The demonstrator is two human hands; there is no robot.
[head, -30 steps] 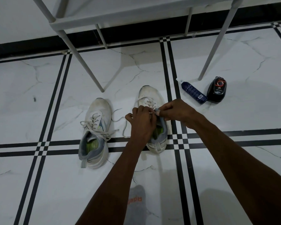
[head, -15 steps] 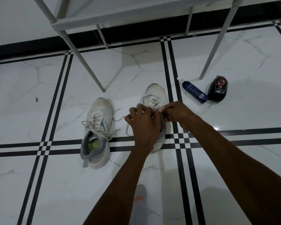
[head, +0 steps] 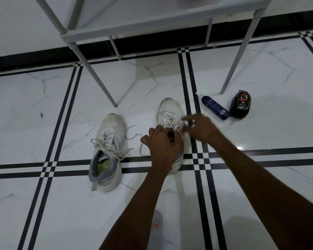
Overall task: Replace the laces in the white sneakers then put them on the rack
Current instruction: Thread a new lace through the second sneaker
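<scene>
Left hand [head: 163, 143] fisted on sneaker [head: 170, 112] (laces [head: 168, 119]).

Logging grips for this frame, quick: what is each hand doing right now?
Left hand: closed in a fist over the right sneaker, apparently gripping its lace.
Right hand: motion-blurred, fingers spread; open or pinching the lace cannot be told.

The left hand [head: 162, 147] covers the rear half of the right sneaker [head: 170, 112], hiding its collar and upper eyelets. The right hand [head: 200, 129] is motion-blurred, so its grip on the lace cannot be told. The rack [head: 152, 24] is cut off by the top edge. The label on the dark bottle [head: 214, 107] is too small to read.
</scene>
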